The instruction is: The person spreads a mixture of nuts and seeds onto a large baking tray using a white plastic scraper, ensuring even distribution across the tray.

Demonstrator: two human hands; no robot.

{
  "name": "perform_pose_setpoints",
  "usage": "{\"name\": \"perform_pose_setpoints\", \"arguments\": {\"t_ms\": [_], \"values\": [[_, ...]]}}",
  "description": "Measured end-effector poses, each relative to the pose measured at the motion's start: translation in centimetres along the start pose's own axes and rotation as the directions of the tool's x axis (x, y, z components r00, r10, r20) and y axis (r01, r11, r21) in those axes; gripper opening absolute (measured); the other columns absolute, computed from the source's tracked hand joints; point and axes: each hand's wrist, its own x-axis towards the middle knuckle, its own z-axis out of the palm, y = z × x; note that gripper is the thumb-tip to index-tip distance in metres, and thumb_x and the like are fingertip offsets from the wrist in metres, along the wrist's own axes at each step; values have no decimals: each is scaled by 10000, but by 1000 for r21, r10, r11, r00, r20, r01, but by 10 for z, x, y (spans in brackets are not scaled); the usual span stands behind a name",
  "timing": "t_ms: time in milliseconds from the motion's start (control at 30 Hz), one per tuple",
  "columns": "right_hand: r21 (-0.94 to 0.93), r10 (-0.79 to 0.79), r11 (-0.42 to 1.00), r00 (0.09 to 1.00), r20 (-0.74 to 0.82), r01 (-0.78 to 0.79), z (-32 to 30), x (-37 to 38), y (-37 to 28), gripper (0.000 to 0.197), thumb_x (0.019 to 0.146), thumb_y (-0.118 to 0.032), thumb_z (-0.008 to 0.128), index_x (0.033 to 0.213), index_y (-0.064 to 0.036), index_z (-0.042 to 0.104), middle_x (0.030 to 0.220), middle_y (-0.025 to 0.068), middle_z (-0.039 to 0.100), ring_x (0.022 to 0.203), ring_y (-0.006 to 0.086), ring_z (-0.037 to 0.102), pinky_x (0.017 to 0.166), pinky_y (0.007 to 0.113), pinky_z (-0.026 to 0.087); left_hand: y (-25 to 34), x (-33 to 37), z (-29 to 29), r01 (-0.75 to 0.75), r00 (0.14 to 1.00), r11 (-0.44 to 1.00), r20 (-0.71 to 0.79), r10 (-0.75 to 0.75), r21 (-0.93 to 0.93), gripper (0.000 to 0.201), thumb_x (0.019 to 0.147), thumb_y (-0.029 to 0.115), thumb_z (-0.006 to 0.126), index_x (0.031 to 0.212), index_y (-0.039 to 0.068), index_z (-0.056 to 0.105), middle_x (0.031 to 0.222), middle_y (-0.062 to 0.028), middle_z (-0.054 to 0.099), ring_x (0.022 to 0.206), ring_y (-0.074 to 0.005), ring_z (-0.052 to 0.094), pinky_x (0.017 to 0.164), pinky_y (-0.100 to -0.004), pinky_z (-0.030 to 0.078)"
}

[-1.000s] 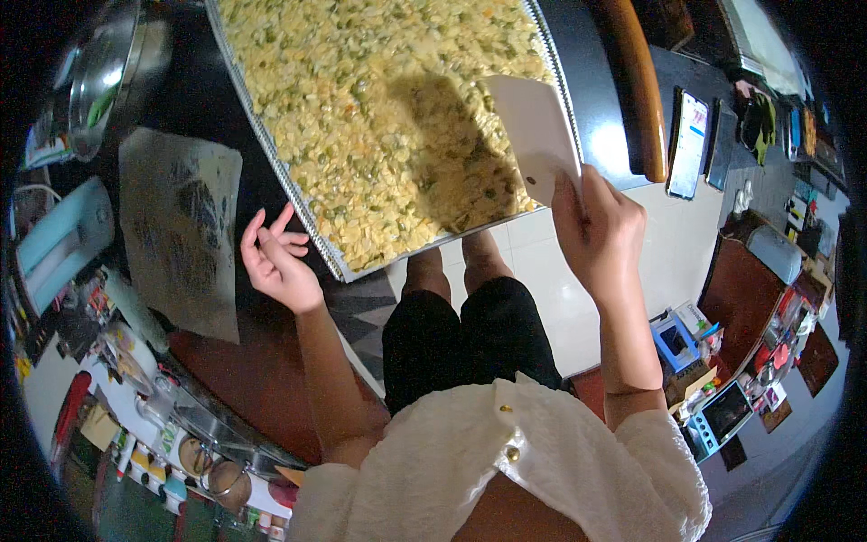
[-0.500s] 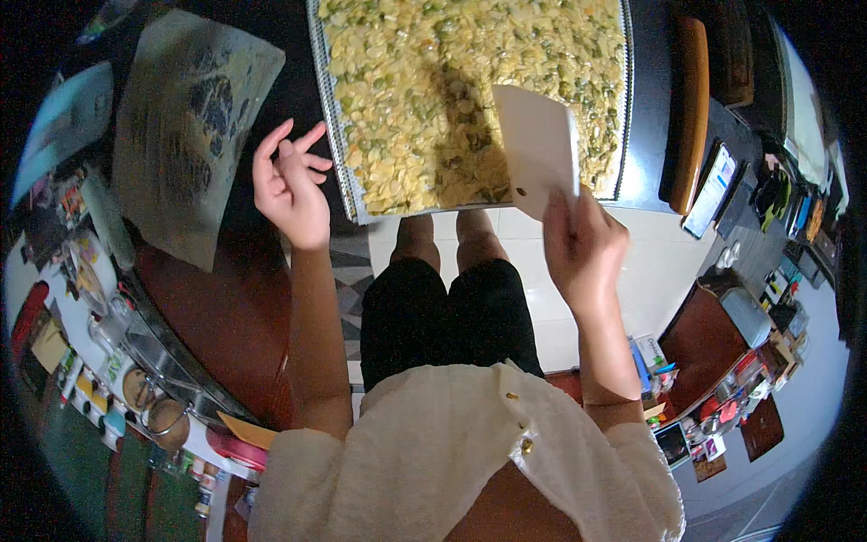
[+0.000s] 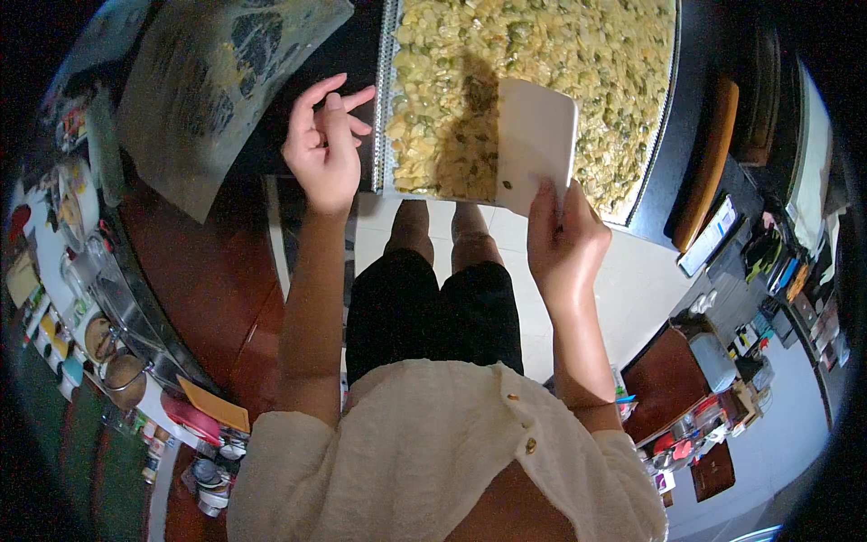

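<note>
A shallow tray (image 3: 383, 135) with a perforated rim lies at the top of the view, spread with a sticky layer of pale flakes and green seeds (image 3: 433, 99). My right hand (image 3: 567, 237) grips a white flat dough scraper (image 3: 539, 135) by its lower right corner. The scraper stands over the near part of the layer, with a dark shadow to its left; whether its edge touches the layer I cannot tell. Beside the tray's left rim is my left hand (image 3: 327, 149), holding nothing, fingers apart and partly curled, fingertips close to the rim.
A translucent, smeared sheet (image 3: 208, 99) lies left of the tray on the dark table. On the right are a brown wooden bar (image 3: 711, 163) and a lit phone (image 3: 708, 237). A cluttered counter (image 3: 135, 298) runs along the left, with bowls and jars.
The view has shifted, so the tray appears further right. Relative to the tray, the scraper in my right hand has moved left. My left hand stays beside the left rim.
</note>
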Motion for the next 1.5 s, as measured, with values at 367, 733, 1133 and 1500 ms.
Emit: {"name": "perform_pose_setpoints", "arguments": {"t_ms": [367,733,1133,1500], "values": [[56,36,998,998,-45,-33,15,-3,-14,97,813,-65,623,783,-30,538,581,189,547,505,376,556,456,409,445,-4,-1,0,-28,999,998,24,29,-53,245,982,160,411,1127,-8,517,929,-171,687,593,-59,575,501,-170,406],[268,97,962,981,-169,-49,12,1,-1,174,880,-36,565,723,9,507,532,49,512,506,47,435,439,243,381,-10,-2,0,-55,998,997,25,56,-55,252,979,176,424,1124,-5,521,926,-173,688,598,-55,581,495,-166,396],[64,-6,998,998,-65,10,22,-4,-5,54,810,-31,617,814,3,575,573,177,553,471,302,579,453,320,443,-6,-1,0,-58,998,997,15,59,-55,238,975,153,425,1114,-10,530,914,-165,691,583,-45,567,504,-167,405],[155,-17,988,1000,-9,19,13,6,-22,65,812,-47,612,812,-5,563,584,183,537,478,313,562,479,352,458,-9,-1,0,-75,997,996,14,75,-46,246,980,133,414,1127,-32,522,815,-142,679,730,-136,665,485,-177,403]]}}
